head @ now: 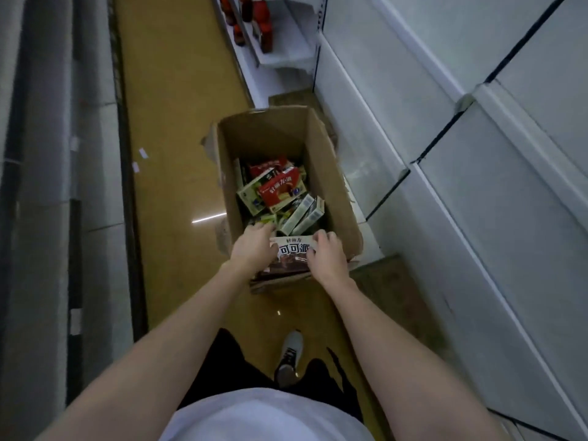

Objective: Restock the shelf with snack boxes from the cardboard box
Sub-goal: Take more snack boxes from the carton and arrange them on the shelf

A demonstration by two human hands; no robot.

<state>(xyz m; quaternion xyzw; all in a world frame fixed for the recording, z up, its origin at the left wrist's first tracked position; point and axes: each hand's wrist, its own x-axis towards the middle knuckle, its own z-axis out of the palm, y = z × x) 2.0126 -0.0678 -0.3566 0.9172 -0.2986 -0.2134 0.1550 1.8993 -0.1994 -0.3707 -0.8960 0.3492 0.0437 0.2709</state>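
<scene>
While both hands are reaching down, the left hand (pixel 253 246) and right hand (pixel 326 257) are gripping the ends of a brown-and-white printed snack carton (pixel 291 254) at the near rim of the open cardboard box (pixel 270 128); likely light, stiff, crushable, so end holds suit it.

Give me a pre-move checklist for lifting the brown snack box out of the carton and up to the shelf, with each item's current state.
1. Both hands on the box: ok. The left hand and right hand hold the brown snack box at its two ends.
2. Grip secure underneath: cannot tell; the fingers below the box are hidden.
3. Box free of other stock: ok. It sits at the near end of the cardboard box, above the loose red and green boxes.
4. Carton flaps out of the lift path: ok, they are folded outward.
5. Shelf space on the right: ok. The white shelves look bare.
6. Footing: ok. The shoe stands on open floor.
</scene>
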